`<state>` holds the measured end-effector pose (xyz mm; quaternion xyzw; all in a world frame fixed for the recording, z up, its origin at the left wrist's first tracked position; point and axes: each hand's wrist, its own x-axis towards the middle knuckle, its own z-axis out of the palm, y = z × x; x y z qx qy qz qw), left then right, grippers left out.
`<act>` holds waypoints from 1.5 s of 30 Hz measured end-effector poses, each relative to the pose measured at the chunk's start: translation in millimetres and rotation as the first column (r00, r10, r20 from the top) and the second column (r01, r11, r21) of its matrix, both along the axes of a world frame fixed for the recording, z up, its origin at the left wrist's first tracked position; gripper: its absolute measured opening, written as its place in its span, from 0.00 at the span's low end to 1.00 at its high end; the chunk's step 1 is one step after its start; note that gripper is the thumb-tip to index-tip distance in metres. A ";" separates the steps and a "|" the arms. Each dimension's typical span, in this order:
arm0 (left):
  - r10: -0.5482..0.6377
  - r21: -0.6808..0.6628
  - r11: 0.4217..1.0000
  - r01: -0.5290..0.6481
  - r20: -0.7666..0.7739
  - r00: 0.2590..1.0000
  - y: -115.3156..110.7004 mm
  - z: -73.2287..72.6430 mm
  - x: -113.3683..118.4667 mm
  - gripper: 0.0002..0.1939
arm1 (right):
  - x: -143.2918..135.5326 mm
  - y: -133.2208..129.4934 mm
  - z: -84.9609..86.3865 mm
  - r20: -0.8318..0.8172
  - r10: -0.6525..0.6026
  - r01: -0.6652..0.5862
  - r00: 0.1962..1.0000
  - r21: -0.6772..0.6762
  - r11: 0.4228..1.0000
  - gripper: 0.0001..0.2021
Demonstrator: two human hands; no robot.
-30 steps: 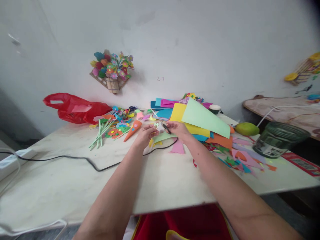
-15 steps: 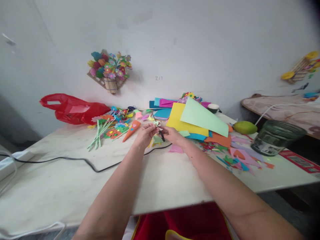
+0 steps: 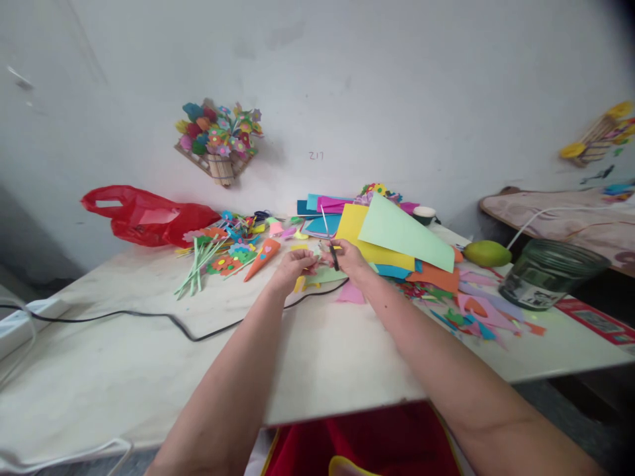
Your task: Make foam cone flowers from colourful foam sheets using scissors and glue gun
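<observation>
Over the middle of the table, my right hand (image 3: 348, 258) is closed on a pair of scissors (image 3: 334, 258) with black handles. Their thin metal blades point up and away from me. Just left of it, my left hand (image 3: 296, 267) is closed in a pinch on a small pale green piece (image 3: 318, 252), mostly covered by the fingertips. Its exact shape is too small to tell. Below the hands lie a pale green sheet scrap and yellow scraps (image 3: 299, 284). An orange cone with hearts (image 3: 262, 259) rests left of my left hand.
Foam flowers with pale green stems (image 3: 198, 268) and a red plastic bag (image 3: 143, 217) lie left. Coloured sheets (image 3: 391, 231), scraps (image 3: 476, 317), a green mango (image 3: 487, 253) and a glass jar (image 3: 548, 274) are right. A black cable (image 3: 198, 338) crosses the table.
My hands have moved slightly apart. The right hand has shifted right with the scissors, whose blades now stand clear and more upright. My left hand stays in nearly the same place.
</observation>
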<state>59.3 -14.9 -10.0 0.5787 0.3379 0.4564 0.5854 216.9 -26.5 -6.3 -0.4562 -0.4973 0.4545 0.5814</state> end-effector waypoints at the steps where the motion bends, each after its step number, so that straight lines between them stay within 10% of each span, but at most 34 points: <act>1: 0.002 0.002 1.000 -0.002 -0.024 1.000 -0.7 0.2 0.1 0.13 | -0.3 -0.7 0.7 -0.001 -0.008 0.008 1.000 0.003 1.000 0.21; 24: 0.050 -0.099 0.994 -0.055 -0.058 0.997 -0.4 -0.7 3.1 0.11 | 0.6 10.1 -11.0 0.220 -0.148 0.120 0.964 0.135 0.984 0.18; 35: 0.108 -0.089 0.989 -0.120 -0.136 0.985 -2.0 3.1 6.1 0.10 | -3.3 2.2 -10.1 0.564 -0.394 0.221 0.726 0.350 0.910 0.14; 45: 0.057 -0.147 0.987 -0.064 -0.054 0.997 1.4 0.0 6.5 0.11 | -4.9 0.7 -9.7 0.591 -0.424 0.228 0.686 0.378 0.897 0.13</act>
